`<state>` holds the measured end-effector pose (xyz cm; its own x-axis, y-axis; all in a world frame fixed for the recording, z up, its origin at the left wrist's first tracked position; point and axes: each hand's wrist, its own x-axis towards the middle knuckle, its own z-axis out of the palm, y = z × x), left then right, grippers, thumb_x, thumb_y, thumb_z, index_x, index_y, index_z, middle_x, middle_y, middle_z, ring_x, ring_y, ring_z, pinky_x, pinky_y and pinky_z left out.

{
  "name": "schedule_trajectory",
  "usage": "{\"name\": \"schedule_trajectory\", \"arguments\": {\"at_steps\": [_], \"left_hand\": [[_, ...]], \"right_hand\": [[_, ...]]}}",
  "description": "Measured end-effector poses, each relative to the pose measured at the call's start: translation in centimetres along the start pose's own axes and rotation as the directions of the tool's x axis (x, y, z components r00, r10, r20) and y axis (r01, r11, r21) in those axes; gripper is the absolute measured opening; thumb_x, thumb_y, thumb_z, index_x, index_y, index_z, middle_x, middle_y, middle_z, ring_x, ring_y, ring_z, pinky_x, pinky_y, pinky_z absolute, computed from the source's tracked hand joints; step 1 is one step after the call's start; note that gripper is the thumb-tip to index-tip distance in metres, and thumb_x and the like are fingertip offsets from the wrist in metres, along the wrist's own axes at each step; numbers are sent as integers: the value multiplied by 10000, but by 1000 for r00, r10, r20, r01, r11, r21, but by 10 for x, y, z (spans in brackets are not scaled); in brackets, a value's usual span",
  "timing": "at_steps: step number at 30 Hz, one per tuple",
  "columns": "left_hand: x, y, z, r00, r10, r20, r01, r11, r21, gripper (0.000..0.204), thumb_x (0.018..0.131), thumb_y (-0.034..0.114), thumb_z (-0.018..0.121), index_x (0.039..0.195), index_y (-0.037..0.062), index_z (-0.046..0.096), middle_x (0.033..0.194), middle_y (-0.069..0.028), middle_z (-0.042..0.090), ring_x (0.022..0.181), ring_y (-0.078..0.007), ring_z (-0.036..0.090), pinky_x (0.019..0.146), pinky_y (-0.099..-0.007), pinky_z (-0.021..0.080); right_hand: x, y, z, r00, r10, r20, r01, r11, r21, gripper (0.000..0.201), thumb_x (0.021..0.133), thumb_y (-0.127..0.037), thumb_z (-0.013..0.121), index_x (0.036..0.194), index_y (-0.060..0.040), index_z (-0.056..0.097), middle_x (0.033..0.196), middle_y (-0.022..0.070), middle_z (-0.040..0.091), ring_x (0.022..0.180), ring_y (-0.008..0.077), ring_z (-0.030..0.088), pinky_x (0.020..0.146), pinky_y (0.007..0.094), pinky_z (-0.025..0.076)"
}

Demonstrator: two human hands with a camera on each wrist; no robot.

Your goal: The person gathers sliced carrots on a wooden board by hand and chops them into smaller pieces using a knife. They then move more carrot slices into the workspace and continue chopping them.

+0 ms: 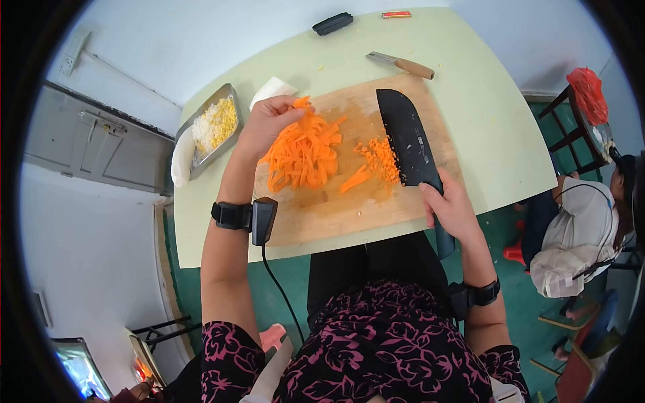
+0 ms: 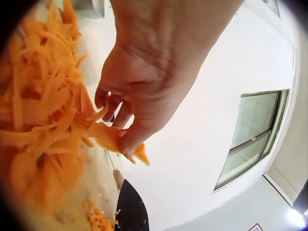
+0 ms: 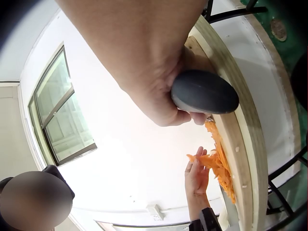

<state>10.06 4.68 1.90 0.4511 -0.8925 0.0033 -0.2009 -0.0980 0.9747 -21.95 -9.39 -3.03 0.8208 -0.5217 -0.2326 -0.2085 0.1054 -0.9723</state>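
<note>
My left hand (image 1: 265,126) pinches a few orange carrot strips (image 2: 108,136) between thumb and fingers, at the top of a heap of carrot strips (image 1: 306,161). The heap lies on the left half of a wooden cutting board (image 1: 309,225). In my right hand (image 1: 453,208) is the dark handle of a broad black kitchen knife (image 1: 410,138). Its blade lies low over the board, pointing away from me, with orange bits along its edge. Finely diced carrot (image 1: 379,160) sits just left of the blade, and a short bundle of strips (image 1: 356,178) lies beside it.
Left of the board stands a metal tray (image 1: 233,139) of chopped yellow and white food, with a long white vegetable (image 1: 181,158) at its side. A wooden-handled knife (image 1: 414,68) and a black case (image 1: 332,24) lie beyond the board. A person (image 1: 578,228) sits at right.
</note>
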Motion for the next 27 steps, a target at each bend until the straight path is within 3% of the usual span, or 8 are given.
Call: {"name": "schedule_trajectory", "arguments": {"at_steps": [7,13,16,19,22,25,27], "left_hand": [[-15,8,6,982,36,-186,-31,999,30,170,897,70,585,1043,-1,639,948,-91,685,879,-137,612,799,-266,473],[-23,25,8,966,196,-169,-211,975,-76,181,892,74,597,1059,15,638,931,-92,683,854,-145,624,780,-273,480],[-33,34,20,988,139,-74,-145,985,-89,188,879,65,608,1046,-12,645,885,-57,679,744,-98,599,708,-240,481],[-42,34,34,997,-53,51,47,993,111,202,867,85,627,1041,-15,645,824,-30,653,698,-73,576,641,-224,469],[-43,17,54,931,-279,233,244,955,171,196,862,64,625,1043,-11,643,808,-6,630,723,-54,562,626,-212,447],[-50,10,87,941,-303,148,216,879,425,233,835,75,651,1051,-11,631,725,-2,581,675,-67,544,596,-231,436],[-52,10,100,975,-204,84,131,842,523,232,815,88,666,1020,-16,634,716,-32,582,654,-110,552,595,-256,442]], "right_hand": [[0,0,0,1000,4,-4,-4,1000,-7,164,918,-142,512,1008,-5,507,570,8,491,421,89,492,414,249,415],[0,1,1,1000,16,-21,-16,1000,7,170,918,-139,512,1022,-5,511,568,7,493,420,86,492,415,248,418],[0,1,1,1000,17,-17,-17,1000,7,170,918,-136,511,1026,-5,514,565,6,493,419,86,491,415,249,419],[0,-1,1,1000,7,-13,-7,1000,1,175,918,-135,510,1034,-4,516,562,7,494,419,85,490,415,250,419],[0,-1,1,1000,14,-22,-15,1000,-14,174,918,-132,511,1033,-2,517,560,7,493,420,85,492,414,251,418],[-1,-2,1,1000,14,-23,-14,1000,-20,168,919,-128,510,1027,2,514,557,10,494,422,86,496,415,252,417],[0,-2,1,1000,7,-19,-7,1000,-22,166,918,-124,511,1025,4,512,555,12,495,423,88,499,416,253,417]]}}
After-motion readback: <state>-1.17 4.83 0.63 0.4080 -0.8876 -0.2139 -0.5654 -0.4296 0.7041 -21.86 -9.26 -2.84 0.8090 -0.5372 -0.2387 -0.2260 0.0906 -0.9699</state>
